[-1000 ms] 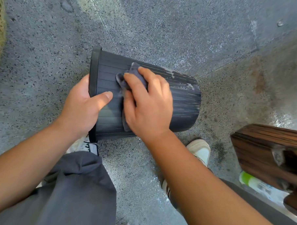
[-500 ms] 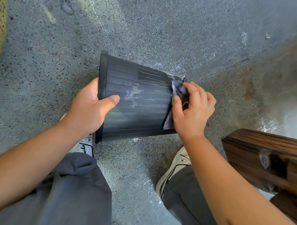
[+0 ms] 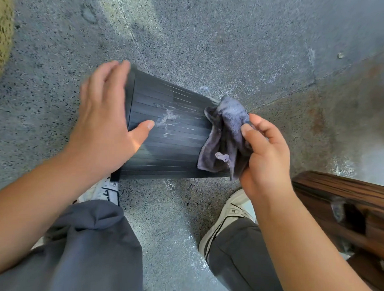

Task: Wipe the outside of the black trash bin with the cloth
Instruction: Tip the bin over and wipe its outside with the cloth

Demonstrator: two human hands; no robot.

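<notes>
The black ribbed trash bin [image 3: 175, 144] lies on its side on the speckled floor, rim to the left, base to the right. A pale smear marks its upper side. My left hand [image 3: 104, 124] is over the rim with fingers spread and blurred, the thumb lying on the bin's side. My right hand [image 3: 265, 157] grips a crumpled grey-purple cloth [image 3: 224, 135] at the bin's base end. The cloth hangs over the base edge and hides it.
My two feet in white sneakers [image 3: 105, 192] [image 3: 229, 217] stand just below the bin, with grey trouser legs. A dark wooden piece of furniture [image 3: 342, 209] juts in from the right. A yellowish speckled object [image 3: 1, 33] is at the far left edge.
My right hand swept the cloth from near the rim along the bin to its base end, then bunched the cloth up. My left hand opened its grip on the rim and spread its fingers.
</notes>
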